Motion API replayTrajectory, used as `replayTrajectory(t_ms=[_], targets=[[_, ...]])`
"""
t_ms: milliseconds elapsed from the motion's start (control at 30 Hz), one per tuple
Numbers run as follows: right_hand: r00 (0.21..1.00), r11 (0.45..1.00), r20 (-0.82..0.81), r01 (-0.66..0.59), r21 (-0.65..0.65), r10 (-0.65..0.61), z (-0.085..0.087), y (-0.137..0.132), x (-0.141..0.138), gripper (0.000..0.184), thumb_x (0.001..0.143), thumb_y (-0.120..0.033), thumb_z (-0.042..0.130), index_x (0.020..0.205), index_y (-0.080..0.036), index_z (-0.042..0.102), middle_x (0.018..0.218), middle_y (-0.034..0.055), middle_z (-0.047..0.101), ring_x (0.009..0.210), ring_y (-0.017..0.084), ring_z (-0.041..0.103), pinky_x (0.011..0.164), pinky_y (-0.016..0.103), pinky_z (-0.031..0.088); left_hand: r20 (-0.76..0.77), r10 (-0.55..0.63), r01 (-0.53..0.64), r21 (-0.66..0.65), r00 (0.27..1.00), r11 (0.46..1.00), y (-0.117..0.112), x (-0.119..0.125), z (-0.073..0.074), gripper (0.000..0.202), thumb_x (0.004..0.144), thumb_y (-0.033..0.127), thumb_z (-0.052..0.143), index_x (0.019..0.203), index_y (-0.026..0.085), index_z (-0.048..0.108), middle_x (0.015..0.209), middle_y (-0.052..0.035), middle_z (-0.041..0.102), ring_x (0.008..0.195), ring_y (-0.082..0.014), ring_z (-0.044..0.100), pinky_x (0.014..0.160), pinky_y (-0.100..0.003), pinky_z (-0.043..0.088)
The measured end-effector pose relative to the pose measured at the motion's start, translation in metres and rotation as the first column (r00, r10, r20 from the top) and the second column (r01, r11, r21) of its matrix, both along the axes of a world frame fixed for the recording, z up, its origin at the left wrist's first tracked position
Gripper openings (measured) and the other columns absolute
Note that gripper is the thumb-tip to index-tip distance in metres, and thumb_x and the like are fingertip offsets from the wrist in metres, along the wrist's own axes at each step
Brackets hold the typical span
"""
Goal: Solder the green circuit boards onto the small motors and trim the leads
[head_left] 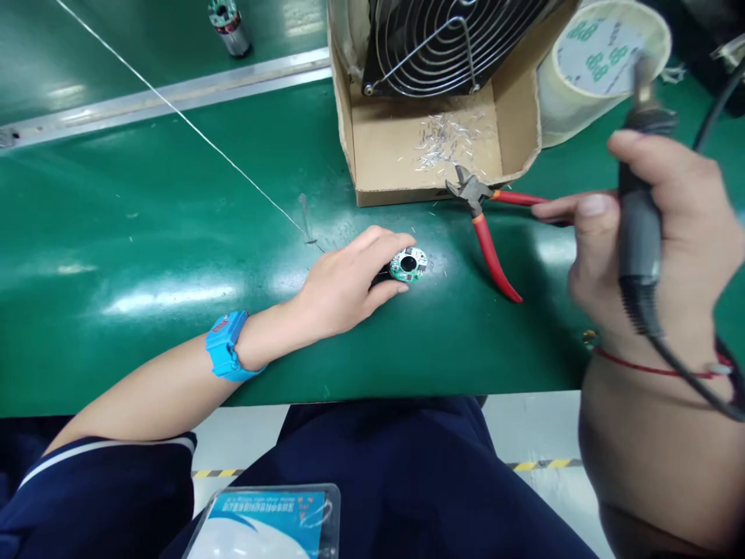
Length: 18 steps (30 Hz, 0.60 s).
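My left hand (343, 287) has its thumb and fingers closed around a small part topped by a ring-shaped circuit board (399, 268), resting on the green bench. The board has a dark round centre, and most of the part's body is hidden by the hand. Over on the right, my right hand (669, 210) grips a soldering iron (639, 225) with its tip pointing away, blurred. Diagonal cutters (493, 252) with red handles lie with jaws apart; fingers of my right hand are at the end of one handle.
A cardboard box (401, 159) holds a fan (448, 46) and many clipped wire bits (445, 140). Beside it stands a whitish tub (576, 109). A thin pale wire (203, 140) slants down to the bench. Behind a metal strip (168, 97) stands a small motor (230, 31).
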State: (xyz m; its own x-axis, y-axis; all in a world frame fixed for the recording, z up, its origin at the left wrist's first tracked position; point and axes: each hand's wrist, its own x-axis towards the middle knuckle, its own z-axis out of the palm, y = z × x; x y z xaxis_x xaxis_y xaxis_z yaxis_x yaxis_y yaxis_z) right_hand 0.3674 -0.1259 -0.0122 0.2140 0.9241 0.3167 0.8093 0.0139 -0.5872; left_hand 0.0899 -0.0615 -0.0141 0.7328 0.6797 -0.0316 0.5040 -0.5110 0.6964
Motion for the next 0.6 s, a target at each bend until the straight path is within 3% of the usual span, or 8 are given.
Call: replayTrajectory(t_ms=[67, 100, 200, 267, 367, 433, 533, 600], targets=[[0.999, 0.996, -0.017, -0.040, 0.078, 0.042, -0.006, 0.001, 0.000, 0.045, 0.097, -0.033, 0.054, 0.142, -0.028, 0.055, 0.136, 0.0126, 0.060, 0.100, 0.022, 0.074, 0.088, 0.039, 0.056, 0.003, -0.012, 0.012, 0.007, 1.000, 1.000, 0.000, 0.000, -0.001, 0.042, 0.092, 0.019, 0.066, 0.131, 0.020, 0.054, 0.130, -0.0095, 0.062, 0.111, -0.0226, 0.063, 0.083, -0.033, 0.054], [0.997, 0.991, 0.000, -0.083, 0.109, 0.083, -0.010, 0.001, -0.001, 0.048, 0.096, -0.034, 0.056, 0.143, -0.027, 0.053, 0.140, 0.0143, 0.057, 0.108, 0.024, 0.072, 0.093, 0.041, 0.055, 0.025, -0.021, 0.021, 0.003, 0.999, 1.000, 0.000, 0.000, -0.002, 0.040, 0.092, 0.015, 0.065, 0.130, 0.019, 0.055, 0.130, -0.0087, 0.063, 0.111, -0.0216, 0.063, 0.085, -0.033, 0.054], [0.966, 0.976, 0.157, -0.214, 0.040, 0.206, -0.024, 0.000, -0.004, 0.088, 0.076, -0.056, 0.076, 0.148, -0.017, 0.040, 0.148, 0.0228, 0.048, 0.140, 0.039, 0.049, 0.112, 0.059, 0.041, 0.124, -0.054, 0.058, -0.031, 0.991, 0.998, 0.001, -0.002, -0.003, 0.043, 0.089, 0.005, 0.061, 0.130, 0.019, 0.056, 0.129, -0.0069, 0.065, 0.106, -0.0179, 0.064, 0.084, -0.029, 0.053], [0.945, 0.977, 0.247, -0.204, -0.068, 0.214, -0.030, 0.000, -0.004, 0.102, 0.065, -0.063, 0.080, 0.145, -0.014, 0.039, 0.145, 0.0246, 0.051, 0.136, 0.043, 0.050, 0.109, 0.064, 0.041, 0.169, -0.052, 0.064, -0.068, 0.984, 0.996, 0.001, -0.004, -0.004, 0.047, 0.087, 0.003, 0.060, 0.130, 0.021, 0.056, 0.125, -0.0052, 0.066, 0.092, -0.0142, 0.065, 0.078, -0.027, 0.052], [0.940, 0.985, 0.325, -0.059, -0.160, 0.109, -0.030, -0.004, -0.006, 0.067, 0.070, -0.043, 0.072, 0.129, -0.016, 0.054, 0.118, 0.0186, 0.066, 0.108, 0.036, 0.064, 0.091, 0.056, 0.052, 0.203, -0.021, 0.047, -0.127, 0.979, 0.991, 0.000, -0.005, -0.004, 0.048, 0.086, 0.006, 0.063, 0.130, 0.023, 0.055, 0.114, -0.0025, 0.068, 0.067, -0.0084, 0.056, 0.065, -0.024, 0.048], [0.939, 0.986, 0.330, -0.046, -0.160, 0.098, -0.026, -0.010, -0.009, 0.050, 0.071, -0.031, 0.064, 0.118, -0.018, 0.060, 0.099, 0.0130, 0.068, 0.091, 0.029, 0.064, 0.076, 0.045, 0.054, 0.202, -0.002, 0.030, -0.139, 0.979, 0.990, 0.000, -0.005, -0.003, 0.043, 0.087, 0.012, 0.067, 0.127, 0.022, 0.054, 0.106, -0.0017, 0.067, 0.062, -0.0079, 0.052, 0.061, -0.024, 0.044], [0.920, 0.975, 0.324, -0.207, -0.081, 0.222, -0.018, -0.023, -0.015, 0.041, 0.075, -0.031, 0.061, 0.115, -0.024, 0.060, 0.089, 0.0075, 0.069, 0.078, 0.024, 0.060, 0.065, 0.037, 0.051, 0.165, 0.015, 0.001, -0.098, 0.986, 0.995, 0.000, -0.004, -0.001, 0.037, 0.087, 0.024, 0.073, 0.118, 0.021, 0.054, 0.096, -0.0012, 0.063, 0.073, -0.0119, 0.058, 0.063, -0.025, 0.043], [0.885, 0.941, 0.330, -0.338, -0.030, 0.329, -0.012, -0.029, -0.018, 0.042, 0.080, -0.035, 0.061, 0.120, -0.026, 0.058, 0.095, 0.0077, 0.072, 0.076, 0.024, 0.059, 0.065, 0.038, 0.051, 0.140, 0.008, -0.001, -0.053, 0.990, 0.999, 0.000, -0.004, 0.000, 0.037, 0.086, 0.030, 0.076, 0.114, 0.020, 0.053, 0.092, -0.0008, 0.062, 0.081, -0.0144, 0.061, 0.064, -0.026, 0.043]])
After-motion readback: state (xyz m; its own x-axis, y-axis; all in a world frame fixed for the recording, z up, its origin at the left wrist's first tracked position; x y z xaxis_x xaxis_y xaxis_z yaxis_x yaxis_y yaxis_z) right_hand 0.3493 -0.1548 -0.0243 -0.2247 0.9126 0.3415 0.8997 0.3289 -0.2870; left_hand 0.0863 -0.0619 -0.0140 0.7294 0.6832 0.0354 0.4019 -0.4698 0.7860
